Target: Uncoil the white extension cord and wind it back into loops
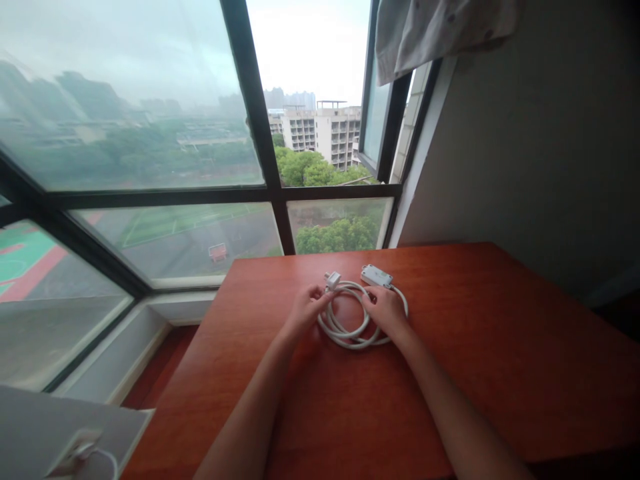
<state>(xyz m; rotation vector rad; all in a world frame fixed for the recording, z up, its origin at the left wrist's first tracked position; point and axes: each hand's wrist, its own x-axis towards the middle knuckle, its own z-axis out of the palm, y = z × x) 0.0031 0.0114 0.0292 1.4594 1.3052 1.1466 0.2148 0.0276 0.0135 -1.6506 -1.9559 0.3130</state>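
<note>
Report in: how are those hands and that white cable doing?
Left hand pinching white cable by its plug. Right hand at cable's right side, grip partly hidden. Cable looped on table, its box beyond right hand; no obstruction seen.

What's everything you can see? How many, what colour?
Table: 1, reddish-brown, centre
Cable: 1, white, coiled on top
Plug: 1, white, cable's left
Box: 1, whitish, behind cable
Window: 1, dark-framed, behind table
Cloth: 1, pale, top right
Wall: 2 parts, grey, right and bottom left
Outlet: 1, pale, bottom left
Cord: 1, white, at outlet
Buildings: several, pale, outside
Trees: many, green, outside
Left hand: 1, bare, at the plug
Right hand: 1, bare, on the cable
</note>
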